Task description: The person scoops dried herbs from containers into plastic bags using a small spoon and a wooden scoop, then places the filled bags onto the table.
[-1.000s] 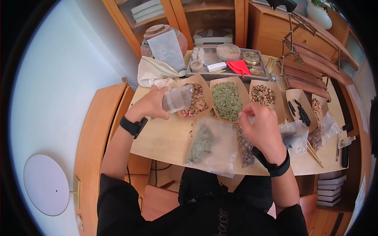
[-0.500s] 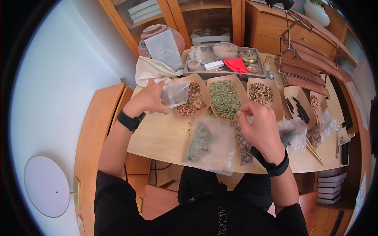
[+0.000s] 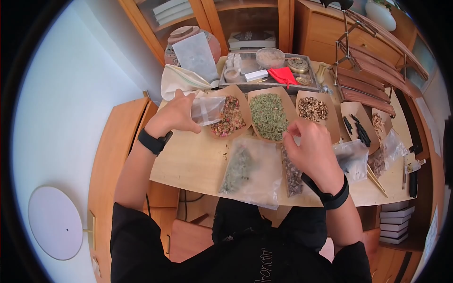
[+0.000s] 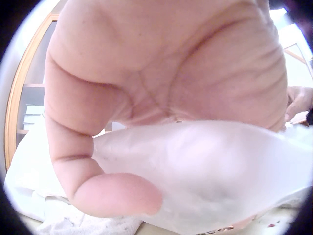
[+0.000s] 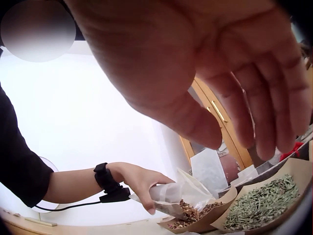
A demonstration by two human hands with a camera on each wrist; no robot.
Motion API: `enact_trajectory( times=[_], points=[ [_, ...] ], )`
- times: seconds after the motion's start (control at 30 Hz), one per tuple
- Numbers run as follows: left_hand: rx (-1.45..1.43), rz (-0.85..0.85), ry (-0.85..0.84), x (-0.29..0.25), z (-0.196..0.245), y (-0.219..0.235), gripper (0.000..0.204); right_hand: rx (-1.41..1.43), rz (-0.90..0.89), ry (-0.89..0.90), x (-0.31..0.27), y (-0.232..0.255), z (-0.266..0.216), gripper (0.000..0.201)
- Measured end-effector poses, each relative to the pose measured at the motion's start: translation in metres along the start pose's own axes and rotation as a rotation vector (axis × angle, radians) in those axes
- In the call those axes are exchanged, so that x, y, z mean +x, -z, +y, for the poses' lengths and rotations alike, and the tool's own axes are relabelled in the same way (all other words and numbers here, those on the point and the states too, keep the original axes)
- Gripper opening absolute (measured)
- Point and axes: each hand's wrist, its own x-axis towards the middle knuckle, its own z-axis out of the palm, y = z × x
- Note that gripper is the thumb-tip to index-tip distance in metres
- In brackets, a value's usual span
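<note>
My left hand (image 3: 175, 113) curls its thumb and fingers round a clear plastic bag (image 3: 207, 110). The bag's mouth lies over the left edge of a paper tray of dried petals (image 3: 230, 118). In the left wrist view the pale bag (image 4: 205, 171) fills the space beneath the palm. My right hand (image 3: 311, 148) hovers over the near right edge of the tray of green chopped herb (image 3: 269, 114); in the right wrist view its fingers (image 5: 261, 112) hang loosely bent, with nothing between them and the thumb.
Further right stand trays of brown pieces (image 3: 313, 109), black sticks (image 3: 361, 131) and pale shavings (image 3: 378, 123). Filled bags (image 3: 252, 172) lie along the front edge, near chopsticks (image 3: 376, 181). Behind is a grey tray (image 3: 245, 86) with a red pouch (image 3: 283, 75); a wooden rack (image 3: 365, 89) stands right.
The left hand and the bag have shifted slightly in the head view, along with the whole scene. The left hand still holds the bag, and the right hand stays by the green herb.
</note>
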Motion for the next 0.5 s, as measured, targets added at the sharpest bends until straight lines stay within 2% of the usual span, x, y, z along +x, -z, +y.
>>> enact_trajectory(
  times=[0.07, 0.1, 0.17, 0.27, 0.33, 0.4, 0.43, 0.5],
  points=[
    [0.004, -0.004, 0.001, -0.002, 0.001, 0.001, 0.097, -0.063, -0.117, 0.078, 0.012, 0.002, -0.004, 0.012],
    [0.007, 0.003, -0.014, -0.003, 0.002, 0.003, 0.096, -0.061, -0.121, 0.076, 0.021, -0.001, -0.004, 0.012],
    [0.01, 0.009, -0.03, -0.003, 0.004, 0.003, 0.095, -0.082, -0.093, 0.23, 0.045, -0.013, -0.004, 0.011],
    [-0.001, 0.017, -0.051, 0.001, 0.007, 0.004, 0.093, -0.079, -0.236, 0.244, 0.085, -0.041, -0.009, 0.013],
    [0.04, -0.035, -0.065, 0.005, 0.008, 0.004, 0.091, -0.092, -0.28, 0.231, 0.095, -0.065, -0.015, 0.016],
    [0.026, -0.026, -0.068, 0.005, 0.01, 0.006, 0.089, 0.045, -0.249, 0.461, 0.098, -0.085, -0.019, 0.024],
    [0.014, -0.022, -0.078, 0.005, 0.011, 0.007, 0.086, 0.048, -0.252, 0.466, 0.097, -0.093, -0.021, 0.024],
    [0.017, -0.009, -0.081, 0.004, 0.012, 0.009, 0.085, -0.071, -0.203, 0.604, 0.093, -0.104, -0.025, 0.032]
  ],
)
